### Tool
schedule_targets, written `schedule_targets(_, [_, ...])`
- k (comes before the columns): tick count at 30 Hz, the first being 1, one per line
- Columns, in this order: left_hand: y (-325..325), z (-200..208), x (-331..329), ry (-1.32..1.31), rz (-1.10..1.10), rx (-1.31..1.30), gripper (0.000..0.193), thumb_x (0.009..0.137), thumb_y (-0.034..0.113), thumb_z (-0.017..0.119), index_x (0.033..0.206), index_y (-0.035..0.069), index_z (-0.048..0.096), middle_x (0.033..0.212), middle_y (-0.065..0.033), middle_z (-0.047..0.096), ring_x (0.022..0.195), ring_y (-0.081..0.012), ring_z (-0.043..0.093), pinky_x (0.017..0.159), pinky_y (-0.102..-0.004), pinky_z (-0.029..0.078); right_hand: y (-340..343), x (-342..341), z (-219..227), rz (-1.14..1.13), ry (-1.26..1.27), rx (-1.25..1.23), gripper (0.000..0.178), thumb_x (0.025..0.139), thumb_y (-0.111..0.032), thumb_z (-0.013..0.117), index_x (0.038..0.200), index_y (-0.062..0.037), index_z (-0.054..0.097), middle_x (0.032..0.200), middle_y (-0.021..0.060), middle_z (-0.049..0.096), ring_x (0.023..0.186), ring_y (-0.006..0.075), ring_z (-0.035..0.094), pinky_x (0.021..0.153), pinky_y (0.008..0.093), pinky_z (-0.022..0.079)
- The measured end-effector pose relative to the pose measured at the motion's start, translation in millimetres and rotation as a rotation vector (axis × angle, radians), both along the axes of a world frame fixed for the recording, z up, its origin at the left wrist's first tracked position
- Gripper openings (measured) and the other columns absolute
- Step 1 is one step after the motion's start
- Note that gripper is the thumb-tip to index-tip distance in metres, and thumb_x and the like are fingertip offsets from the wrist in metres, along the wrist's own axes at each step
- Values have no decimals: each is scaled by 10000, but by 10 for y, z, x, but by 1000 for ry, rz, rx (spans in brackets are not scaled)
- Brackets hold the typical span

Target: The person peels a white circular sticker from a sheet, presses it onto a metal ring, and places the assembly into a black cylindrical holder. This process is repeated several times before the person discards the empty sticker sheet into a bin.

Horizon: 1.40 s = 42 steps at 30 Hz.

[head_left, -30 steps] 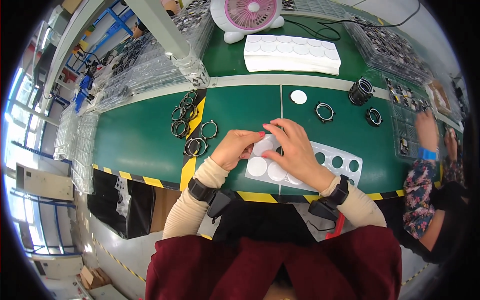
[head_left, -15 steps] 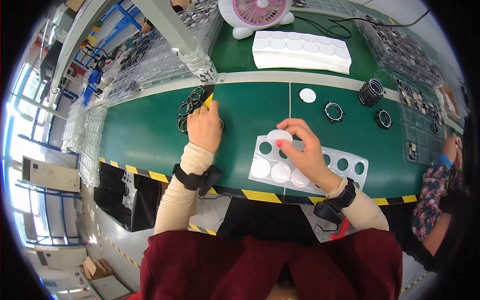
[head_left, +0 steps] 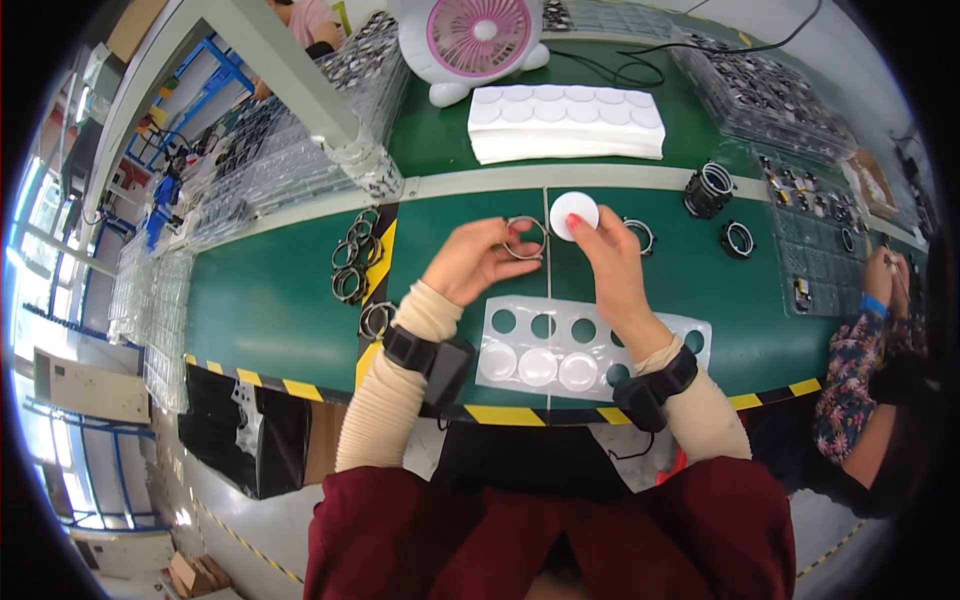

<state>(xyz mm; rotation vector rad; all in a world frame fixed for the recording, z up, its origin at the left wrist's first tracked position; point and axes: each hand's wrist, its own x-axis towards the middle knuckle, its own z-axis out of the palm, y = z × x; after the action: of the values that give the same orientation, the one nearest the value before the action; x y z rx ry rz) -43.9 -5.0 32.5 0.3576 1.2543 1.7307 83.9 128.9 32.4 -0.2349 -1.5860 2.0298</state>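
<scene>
Bright, even overhead light, soft shadows, sharp centre, fisheye bending and dark rim

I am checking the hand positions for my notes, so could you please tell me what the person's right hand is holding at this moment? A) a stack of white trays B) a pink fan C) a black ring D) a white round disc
D: the right hand pinches a white round disc at its fingertips above the green table, while the left hand holds a metal ring.
</scene>
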Motion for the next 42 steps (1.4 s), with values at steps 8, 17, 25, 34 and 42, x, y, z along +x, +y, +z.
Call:
schedule_targets(8, [23, -171, 76, -451, -92, 239, 324, 914, 124, 419, 1190, -46, 437, 1115, -211, 553, 1089, -373, 513, 885, -369, 491, -20, 7, -87, -6, -51, -43, 205, 885, -145, 516, 1014, 4, 571, 946, 7, 583, 884, 67, 495, 809, 218, 375])
schedule_targets(17, [29, -106, 134, -578, -96, 344, 410, 956, 273, 371, 1215, -41, 424, 1139, -193, 538, 1081, -350, 518, 922, -375, 460, -35, -24, -106, 17, -108, -36, 214, 890, -151, 514, 1026, 0, 581, 933, 2, 590, 871, 69, 504, 806, 215, 378])
schedule_targets(25, [9, -304, 87, -651, -296, 495, 566, 905, 491, 331, 1178, 10, 451, 1133, -158, 528, 1076, -284, 521, 922, -374, 460, -80, -31, -139, 31, -134, -173, 155, 867, -123, 555, 954, -1, 596, 929, 29, 602, 839, 76, 533, 763, 223, 414])
schedule_targets(34, [67, -191, 265, -483, -54, 200, 512, 903, 470, 376, 1093, 5, 472, 1077, -109, 547, 989, -208, 564, 916, -378, 473, -134, -8, -116, 72, -195, -123, 135, 822, -35, 588, 924, -23, 500, 926, 74, 610, 832, 104, 571, 762, 230, 450])
schedule_targets(42, [73, -212, 218, -532, -75, 182, 377, 928, 363, 442, 1059, 16, 501, 1042, -113, 560, 969, -208, 574, 887, -382, 481, -131, -32, -151, 52, -232, -98, 293, 802, 18, 587, 1022, -53, 407, 914, 118, 618, 848, 142, 598, 726, 249, 481])
